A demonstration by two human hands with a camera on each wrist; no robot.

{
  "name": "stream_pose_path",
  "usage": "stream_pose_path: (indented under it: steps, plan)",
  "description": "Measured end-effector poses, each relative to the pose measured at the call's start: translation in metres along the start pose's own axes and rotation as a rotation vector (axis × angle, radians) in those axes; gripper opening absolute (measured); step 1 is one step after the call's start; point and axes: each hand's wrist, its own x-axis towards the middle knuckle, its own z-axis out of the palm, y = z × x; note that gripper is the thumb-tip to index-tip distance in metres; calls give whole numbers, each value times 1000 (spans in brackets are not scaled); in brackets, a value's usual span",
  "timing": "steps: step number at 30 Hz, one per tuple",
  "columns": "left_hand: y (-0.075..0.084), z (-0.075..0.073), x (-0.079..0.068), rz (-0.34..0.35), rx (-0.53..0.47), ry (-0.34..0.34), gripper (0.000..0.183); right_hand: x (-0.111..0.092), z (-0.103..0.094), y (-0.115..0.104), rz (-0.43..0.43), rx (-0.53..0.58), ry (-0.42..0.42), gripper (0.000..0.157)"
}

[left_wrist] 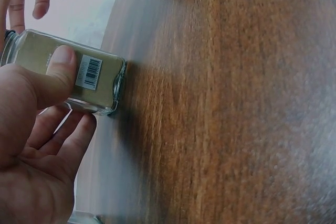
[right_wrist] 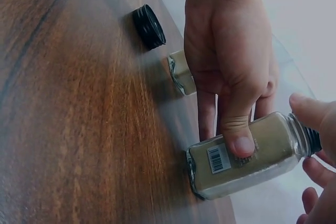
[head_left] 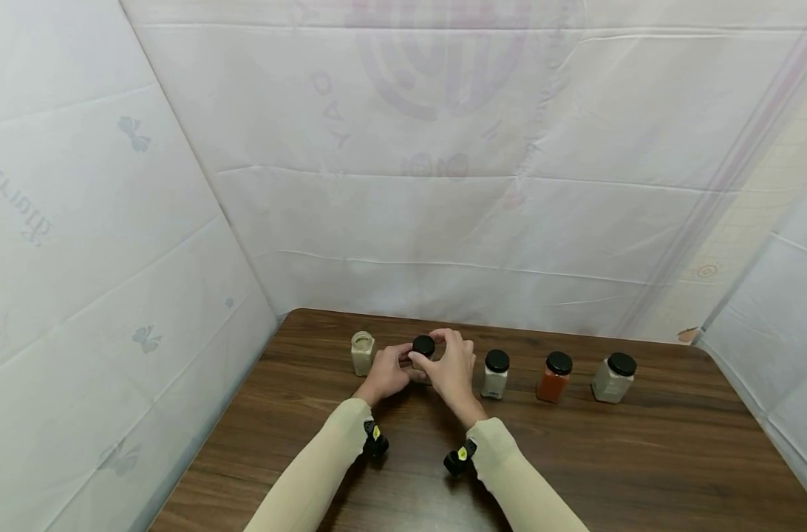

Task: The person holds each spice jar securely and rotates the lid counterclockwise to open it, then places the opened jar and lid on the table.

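A clear spice jar of beige powder with a barcode label stands on the wooden table, second from the left in a row. My left hand grips its body, the thumb pressed on the glass next to the barcode. My right hand comes over the top, its fingers curled round the jar's black lid. In the right wrist view that lid shows between my right fingertips. Whether the lid is loose or screwed tight cannot be told.
An open jar of pale powder stands just left of my hands, with a loose black lid on the table near it. To the right stand three capped jars: whitish, orange-red and grey. White sheeting walls the table.
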Motion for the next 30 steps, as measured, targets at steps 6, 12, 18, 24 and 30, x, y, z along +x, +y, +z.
stream_pose_path:
  steps: [6,12,18,24,30]
  plan:
    - [-1,0,1,-3,-11,-4,51,0,-3,-2,-12,-8,-25,40]
    - [-2,0,2,7,-6,-1,47,1,-6,-2,-70,2,-103,42]
    - [0,0,0,6,-14,-1,48,1,-8,0,-75,24,-163,46]
    - [-1,0,0,2,-4,-4,47,1,-7,-1,-82,14,-155,49]
    - [0,0,1,3,15,0,49,0,-4,-2,-31,-22,-93,56]
